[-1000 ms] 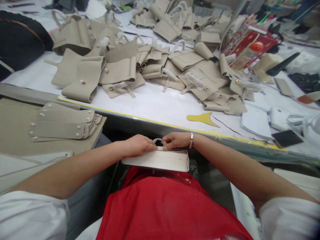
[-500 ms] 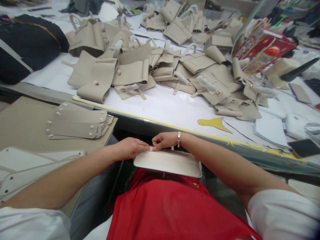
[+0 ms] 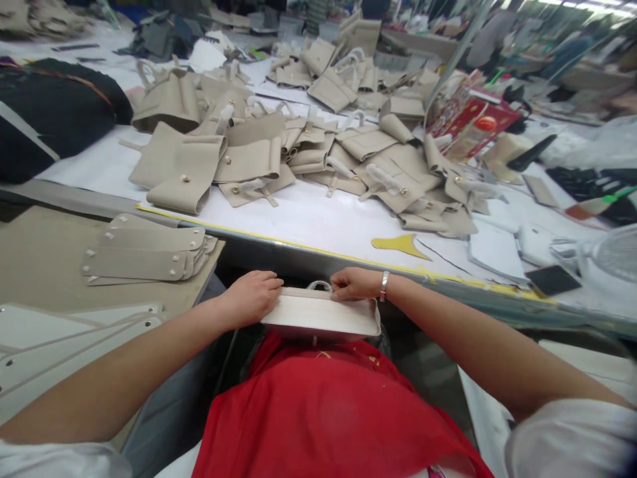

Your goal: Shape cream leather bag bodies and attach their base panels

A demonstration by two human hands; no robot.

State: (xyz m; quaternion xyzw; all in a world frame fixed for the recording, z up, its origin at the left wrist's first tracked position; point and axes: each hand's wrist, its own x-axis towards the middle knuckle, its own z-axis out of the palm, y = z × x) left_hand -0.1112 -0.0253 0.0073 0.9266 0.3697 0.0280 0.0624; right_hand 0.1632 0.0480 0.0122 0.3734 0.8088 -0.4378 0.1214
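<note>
A cream bag piece [image 3: 321,315] with a small loop handle at its top edge lies on my lap over a red apron [image 3: 328,411]. My left hand [image 3: 249,297] grips its left end, fingers curled over the top edge. At the right of the loop, my right hand [image 3: 354,285] pinches the same edge; a silver bracelet sits on that wrist. Both hands hold the piece just below the front edge of the white table [image 3: 308,219].
A heap of beige bag pieces [image 3: 308,139] covers the table's middle and back. A yellow template [image 3: 398,244] lies near the front edge, a phone [image 3: 552,280] at right, a red box [image 3: 470,119] behind. Stacked beige strips [image 3: 144,255] rest on a side board at left.
My hands have moved apart along the piece's top edge, and the loop handle now shows between them. The view has shifted slightly.
</note>
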